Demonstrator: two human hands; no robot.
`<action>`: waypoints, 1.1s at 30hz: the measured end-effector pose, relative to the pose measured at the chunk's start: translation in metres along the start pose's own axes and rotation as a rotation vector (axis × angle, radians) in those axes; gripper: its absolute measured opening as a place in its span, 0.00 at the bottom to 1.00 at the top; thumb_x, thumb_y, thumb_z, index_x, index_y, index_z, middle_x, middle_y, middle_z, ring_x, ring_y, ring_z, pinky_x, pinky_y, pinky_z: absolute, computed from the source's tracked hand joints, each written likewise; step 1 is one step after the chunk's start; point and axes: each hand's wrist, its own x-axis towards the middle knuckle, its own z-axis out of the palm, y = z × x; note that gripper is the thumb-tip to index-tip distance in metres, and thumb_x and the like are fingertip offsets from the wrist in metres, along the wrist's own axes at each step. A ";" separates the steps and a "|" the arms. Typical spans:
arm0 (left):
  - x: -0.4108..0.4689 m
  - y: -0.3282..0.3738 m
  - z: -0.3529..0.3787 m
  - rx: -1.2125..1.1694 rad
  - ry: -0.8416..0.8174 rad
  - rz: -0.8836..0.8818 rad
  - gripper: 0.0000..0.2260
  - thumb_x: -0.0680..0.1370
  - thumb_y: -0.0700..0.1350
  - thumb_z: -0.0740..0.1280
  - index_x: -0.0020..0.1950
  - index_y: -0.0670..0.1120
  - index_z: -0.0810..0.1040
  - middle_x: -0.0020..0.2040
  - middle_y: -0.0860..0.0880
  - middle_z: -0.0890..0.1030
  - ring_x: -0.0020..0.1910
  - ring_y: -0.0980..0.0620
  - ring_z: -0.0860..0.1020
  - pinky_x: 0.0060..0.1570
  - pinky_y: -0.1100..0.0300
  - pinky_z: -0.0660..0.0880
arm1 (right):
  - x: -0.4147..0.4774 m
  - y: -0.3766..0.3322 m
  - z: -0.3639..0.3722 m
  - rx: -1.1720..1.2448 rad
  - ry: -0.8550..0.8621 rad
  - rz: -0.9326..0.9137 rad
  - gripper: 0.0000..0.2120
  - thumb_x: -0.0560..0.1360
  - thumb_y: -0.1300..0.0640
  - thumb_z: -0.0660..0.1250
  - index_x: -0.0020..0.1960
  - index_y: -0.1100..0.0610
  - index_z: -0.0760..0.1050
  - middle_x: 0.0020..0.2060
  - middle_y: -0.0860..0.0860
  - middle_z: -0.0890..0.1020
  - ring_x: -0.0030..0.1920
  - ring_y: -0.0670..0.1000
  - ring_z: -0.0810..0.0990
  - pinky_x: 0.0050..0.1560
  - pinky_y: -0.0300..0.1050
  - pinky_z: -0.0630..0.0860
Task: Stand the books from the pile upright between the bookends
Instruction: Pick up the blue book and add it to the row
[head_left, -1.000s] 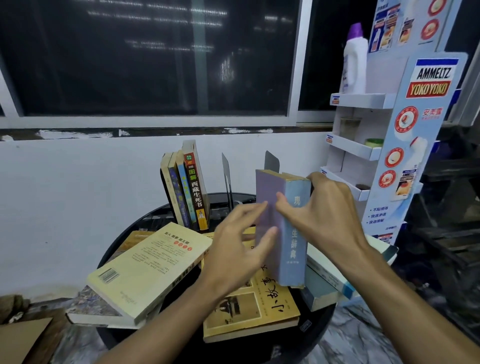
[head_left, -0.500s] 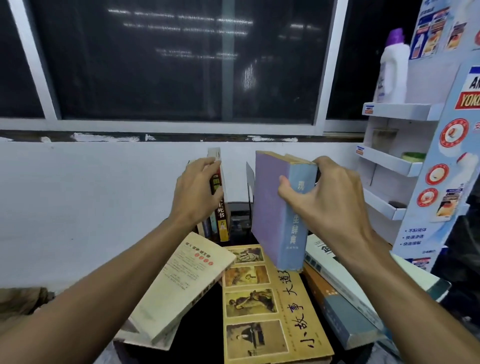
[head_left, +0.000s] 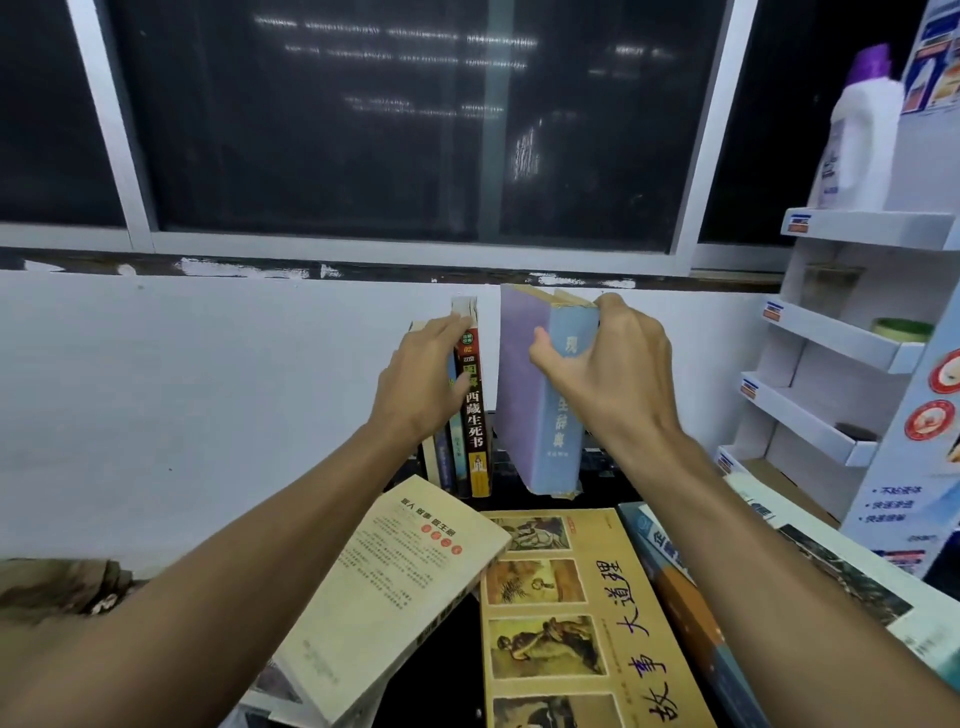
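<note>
My right hand grips a thick blue-and-lilac book by its upper spine, held upright with its lower edge near the black table top. To its left, several books stand upright in a row, the rightmost with a dark spine and Chinese lettering. My left hand rests with straight fingers against the tops of that row. A narrow gap separates the row from the held book. The bookends are hidden behind the books and hands.
Books lie flat in front: a cream paperback, a yellow picture-cover book, and a stack at right. A white cardboard display shelf with a bottle stands at the right. A white wall and dark window lie behind.
My right hand has carried the blue book farther back and lower, closer to the standing row. My left hand moved from the blue book to the standing row and stays there.
</note>
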 end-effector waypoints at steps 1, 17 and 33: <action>0.000 -0.002 0.001 -0.009 0.000 -0.007 0.29 0.78 0.43 0.72 0.76 0.52 0.66 0.73 0.51 0.72 0.70 0.47 0.69 0.61 0.42 0.76 | 0.001 -0.001 0.005 -0.006 0.001 0.007 0.18 0.74 0.44 0.70 0.45 0.57 0.69 0.39 0.51 0.75 0.38 0.55 0.74 0.36 0.45 0.65; -0.003 -0.023 0.015 -0.084 0.048 -0.010 0.31 0.78 0.43 0.71 0.78 0.55 0.62 0.75 0.57 0.66 0.71 0.50 0.67 0.62 0.45 0.76 | -0.003 0.018 0.105 0.064 0.055 -0.051 0.18 0.74 0.47 0.71 0.49 0.62 0.75 0.39 0.56 0.79 0.36 0.56 0.77 0.35 0.47 0.72; -0.002 -0.025 0.020 -0.096 0.063 -0.012 0.32 0.78 0.41 0.70 0.78 0.54 0.61 0.76 0.56 0.66 0.72 0.50 0.67 0.62 0.44 0.76 | -0.018 0.038 0.149 0.070 0.020 0.070 0.21 0.75 0.45 0.70 0.53 0.63 0.76 0.42 0.56 0.79 0.39 0.56 0.78 0.37 0.48 0.74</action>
